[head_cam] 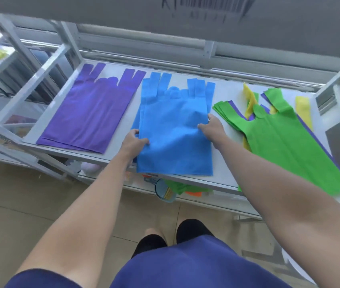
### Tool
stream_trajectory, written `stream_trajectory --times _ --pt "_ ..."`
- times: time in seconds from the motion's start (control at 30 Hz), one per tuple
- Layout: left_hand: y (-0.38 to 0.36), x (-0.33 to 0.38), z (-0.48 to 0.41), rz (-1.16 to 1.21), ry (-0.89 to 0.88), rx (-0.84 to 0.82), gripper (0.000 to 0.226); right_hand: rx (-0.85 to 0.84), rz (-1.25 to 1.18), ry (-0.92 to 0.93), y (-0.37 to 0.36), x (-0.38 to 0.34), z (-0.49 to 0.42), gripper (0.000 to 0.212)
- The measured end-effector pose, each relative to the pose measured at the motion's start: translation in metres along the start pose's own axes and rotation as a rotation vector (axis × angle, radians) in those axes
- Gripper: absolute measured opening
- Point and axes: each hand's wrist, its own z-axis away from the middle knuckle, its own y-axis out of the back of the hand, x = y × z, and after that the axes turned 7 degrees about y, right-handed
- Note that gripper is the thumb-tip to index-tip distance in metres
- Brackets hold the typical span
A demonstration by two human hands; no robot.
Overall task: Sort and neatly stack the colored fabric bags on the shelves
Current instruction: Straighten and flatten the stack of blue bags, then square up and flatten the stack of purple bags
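The person stands at the shelf with both arms stretched out. The left hand holds the left side of the blue bag, thumb on top and fingers tucked under the edge. The right hand pinches the right side, a bit farther up. So the bag lies right between the two hands, flat on other blue ones. Its long way runs straight away from the person: handles at the far end, bottom at the near end, poking a little over the front of the shelf. Both hands are on it, but the left one sits nearer the bottom. I think the next move is to slide it so it lines up with the blue ones under it. Out past the left hand lies the purple pile, set apart. Just past the right hand is a mixed heap with a green bag on top and yellow bags peeking out, not sorted yet.
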Motion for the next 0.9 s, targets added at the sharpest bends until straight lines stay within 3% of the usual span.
stream_trajectory --times 0.17,0.23,0.47,0.73,0.9 --pt "0.009 0.009 0.011 -0.092 -0.095 0.068 0.069 -0.019 0.176 0.045 0.024 -0.017 0.029 0.054" --pt "0.014 0.015 0.020 -0.108 -0.135 0.111 0.068 -0.009 0.214 0.025 0.043 -0.019 0.044 0.063" --pt "0.005 0.023 0.046 -0.212 -0.221 0.257 0.064 0.057 0.380 -0.050 0.149 -0.002 0.119 0.049" --pt "-0.136 0.015 0.129 -0.324 -0.332 -0.112 0.052 0.069 0.511 -0.163 0.240 0.065 0.176 0.041" --pt "-0.231 0.002 0.179 -0.363 -0.383 -0.255 0.033 -0.125 0.604 -0.035 0.266 0.103 0.186 0.048"
